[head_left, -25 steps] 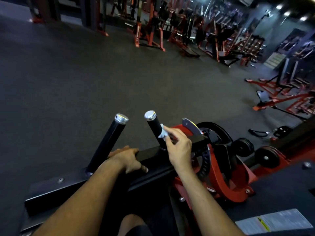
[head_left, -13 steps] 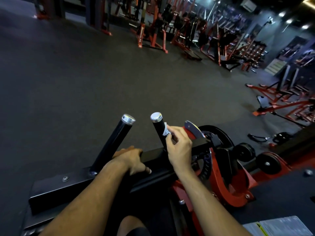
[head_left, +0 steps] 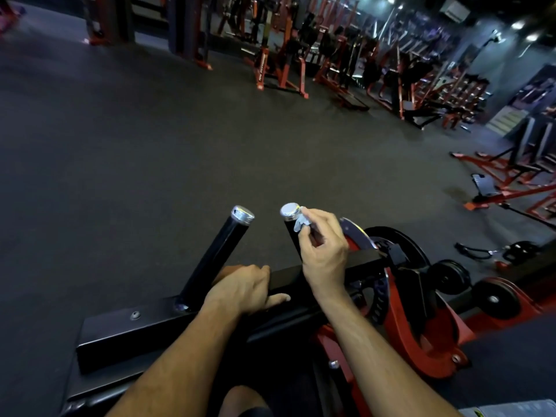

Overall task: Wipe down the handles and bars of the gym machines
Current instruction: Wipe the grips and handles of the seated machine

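Two black handles with chrome end caps rise from a black crossbar (head_left: pixel 126 332) of a red and black gym machine. My right hand (head_left: pixel 323 251) pinches a small white wipe (head_left: pixel 301 223) against the right handle (head_left: pixel 291 227), just under its cap. The left handle (head_left: pixel 215 255) stands free to the left. My left hand (head_left: pixel 243 288) grips the crossbar between the two handles, fingers curled over its far edge.
The machine's red frame and black pulleys (head_left: pixel 445 296) lie to the right. Dark rubber floor (head_left: pixel 150 145) stretches ahead. Red racks and benches (head_left: pixel 346 61) line the back, and more red machines (head_left: pixel 511 182) stand at the right. A label sheet (head_left: pixel 511 410) shows at the bottom right.
My right hand slid the wipe up the right handle, from its middle to just below the chrome cap. My left hand stayed on the crossbar.
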`<act>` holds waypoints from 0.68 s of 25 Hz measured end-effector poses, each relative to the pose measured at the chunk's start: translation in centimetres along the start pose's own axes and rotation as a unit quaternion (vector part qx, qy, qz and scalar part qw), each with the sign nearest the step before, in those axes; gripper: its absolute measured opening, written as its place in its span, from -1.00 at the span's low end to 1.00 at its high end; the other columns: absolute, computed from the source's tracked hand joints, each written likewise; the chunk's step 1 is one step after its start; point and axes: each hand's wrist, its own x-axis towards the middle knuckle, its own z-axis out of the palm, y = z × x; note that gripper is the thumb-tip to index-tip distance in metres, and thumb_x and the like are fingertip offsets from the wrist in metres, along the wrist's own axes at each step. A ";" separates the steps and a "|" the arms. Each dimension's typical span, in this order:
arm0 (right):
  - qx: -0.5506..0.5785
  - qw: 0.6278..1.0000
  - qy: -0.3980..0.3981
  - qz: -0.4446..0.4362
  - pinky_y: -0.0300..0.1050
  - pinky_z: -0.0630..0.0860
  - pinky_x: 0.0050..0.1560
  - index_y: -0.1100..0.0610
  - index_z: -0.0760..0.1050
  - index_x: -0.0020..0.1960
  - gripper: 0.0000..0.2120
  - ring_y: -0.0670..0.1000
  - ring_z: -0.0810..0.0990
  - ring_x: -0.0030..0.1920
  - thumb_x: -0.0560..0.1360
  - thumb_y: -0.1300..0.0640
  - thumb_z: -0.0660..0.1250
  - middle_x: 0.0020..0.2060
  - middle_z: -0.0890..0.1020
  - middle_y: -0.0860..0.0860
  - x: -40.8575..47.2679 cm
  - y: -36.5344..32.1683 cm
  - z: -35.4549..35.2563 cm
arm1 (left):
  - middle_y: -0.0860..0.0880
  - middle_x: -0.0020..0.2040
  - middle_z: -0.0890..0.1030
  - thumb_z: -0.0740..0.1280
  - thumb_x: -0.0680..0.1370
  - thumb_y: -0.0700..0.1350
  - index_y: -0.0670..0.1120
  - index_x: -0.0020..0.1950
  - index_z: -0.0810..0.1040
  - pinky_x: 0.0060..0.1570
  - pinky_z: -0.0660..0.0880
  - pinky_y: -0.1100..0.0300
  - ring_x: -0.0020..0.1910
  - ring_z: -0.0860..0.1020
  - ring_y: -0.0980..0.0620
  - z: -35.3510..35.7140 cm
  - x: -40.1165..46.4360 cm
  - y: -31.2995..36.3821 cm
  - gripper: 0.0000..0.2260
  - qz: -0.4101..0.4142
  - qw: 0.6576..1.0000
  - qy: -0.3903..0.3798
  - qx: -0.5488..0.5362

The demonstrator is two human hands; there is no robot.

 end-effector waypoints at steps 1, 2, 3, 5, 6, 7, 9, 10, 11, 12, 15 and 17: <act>0.007 1.000 -0.001 -0.015 -0.12 0.56 0.15 0.28 0.65 0.15 -0.69 0.02 0.64 0.09 0.50 0.50 0.30 0.05 0.64 0.09 0.5 0.1 0.1 | -0.13 0.16 0.66 0.10 0.52 0.52 -0.06 0.19 0.50 0.04 0.55 -0.01 0.15 0.65 -0.20 0.1 0.0 0.0 -0.32 -0.002 1.000 0.005 0.002; 0.005 0.999 -0.010 -0.043 -0.09 0.56 0.17 0.29 0.65 0.14 -0.71 0.04 0.64 0.11 0.50 0.50 0.29 0.06 0.65 0.11 1.3 0.2 0.1 | -0.13 0.16 0.67 0.10 0.52 0.52 -0.05 0.18 0.50 0.04 0.55 -0.01 0.14 0.65 -0.19 0.1 -0.1 0.0 -0.32 -0.002 1.000 0.009 0.001; 0.000 0.997 -0.029 -0.078 -0.07 0.56 0.18 0.30 0.65 0.13 -0.72 0.05 0.64 0.11 0.51 0.48 0.29 0.06 0.66 0.11 2.2 0.2 0.1 | -0.13 0.16 0.67 0.10 0.52 0.52 -0.05 0.18 0.50 0.04 0.55 0.00 0.14 0.65 -0.19 0.1 -0.2 0.0 -0.33 -0.002 1.000 0.010 0.001; -0.006 0.978 -0.133 -0.159 -0.04 0.56 0.15 0.27 0.66 0.09 -0.78 0.06 0.63 0.07 0.52 0.38 0.28 0.04 0.67 0.08 4.3 -0.3 0.2 | -0.14 0.14 0.67 0.10 0.53 0.51 -0.05 0.19 0.50 0.04 0.56 0.00 0.13 0.65 -0.20 0.0 -0.4 -0.1 -0.34 -0.003 1.000 0.015 0.003; -0.018 0.953 -0.218 -0.208 -0.01 0.57 0.10 0.23 0.66 0.05 -0.79 0.06 0.62 0.03 0.53 0.30 0.27 0.01 0.67 0.05 5.7 -0.8 0.3 | -0.13 0.13 0.67 0.09 0.53 0.51 -0.05 0.19 0.49 0.03 0.56 -0.01 0.12 0.65 -0.20 -0.1 -0.4 -0.2 -0.34 0.000 1.000 0.018 0.005; -0.050 0.916 -0.306 -0.254 0.02 0.58 0.03 0.18 0.65 0.02 -0.78 0.06 0.60 0.00 0.52 0.21 0.23 -0.02 0.66 0.03 7.4 -1.2 0.3 | -0.13 0.11 0.67 0.09 0.53 0.51 -0.04 0.20 0.49 0.03 0.58 -0.02 0.10 0.65 -0.20 0.0 -0.5 -0.1 -0.34 0.002 1.000 0.019 0.005; -0.140 0.839 -0.399 -0.344 0.02 0.60 -0.08 0.13 0.65 -0.03 -0.75 0.07 0.58 -0.04 0.52 0.12 0.20 -0.05 0.63 0.01 10.8 -1.7 -0.4 | -0.13 0.11 0.66 0.08 0.53 0.51 -0.05 0.21 0.48 0.04 0.59 -0.04 0.10 0.65 -0.19 -0.1 -0.5 0.0 -0.34 0.001 1.000 0.012 -0.003; -0.164 0.819 -0.400 -0.377 0.02 0.59 -0.10 0.13 0.65 -0.03 -0.78 0.07 0.56 -0.05 0.54 0.13 0.22 -0.06 0.62 0.01 11.7 -1.6 -0.9 | -0.13 0.12 0.66 0.08 0.53 0.51 -0.05 0.21 0.48 0.04 0.59 -0.04 0.10 0.65 -0.19 -0.1 -0.6 0.1 -0.33 -0.005 1.000 0.005 -0.006; -0.171 0.813 -0.385 -0.402 0.03 0.59 -0.11 0.14 0.65 -0.02 -0.82 0.08 0.55 -0.06 0.58 0.16 0.26 -0.05 0.61 0.02 12.0 -1.4 -1.5 | -0.13 0.13 0.66 0.08 0.53 0.51 -0.05 0.22 0.48 0.05 0.58 -0.04 0.12 0.64 -0.19 -0.2 -0.6 -0.1 -0.33 -0.008 1.000 0.002 -0.004; -0.172 0.811 -0.367 -0.422 0.03 0.58 -0.11 0.17 0.64 0.01 -0.82 0.10 0.55 -0.06 0.62 0.17 0.26 -0.04 0.61 0.05 11.7 -1.1 -2.4 | -0.12 0.15 0.65 0.08 0.53 0.51 -0.05 0.23 0.48 0.05 0.56 -0.03 0.13 0.64 -0.19 -0.3 -0.5 -0.2 -0.33 -0.009 1.000 0.004 0.003; -0.190 0.781 -0.371 -0.465 0.03 0.59 -0.07 0.23 0.59 0.20 -0.79 0.14 0.56 0.00 0.63 0.27 0.25 0.12 0.60 0.11 8.8 0.9 -4.4 | -0.10 0.18 0.64 0.10 0.55 0.49 -0.05 0.24 0.47 0.06 0.53 0.00 0.16 0.63 -0.16 -0.4 -0.3 0.1 -0.35 -0.002 1.000 0.003 0.005; -0.196 0.747 -0.393 -0.499 -0.01 0.56 0.07 0.30 0.57 0.27 -0.74 0.18 0.56 0.04 0.60 0.32 0.28 0.15 0.61 0.16 7.0 3.1 -4.7 | -0.10 0.18 0.64 0.10 0.55 0.49 -0.05 0.24 0.47 0.03 0.52 0.02 0.17 0.63 -0.17 -0.6 -0.5 0.2 -0.35 -0.009 1.000 -0.001 0.011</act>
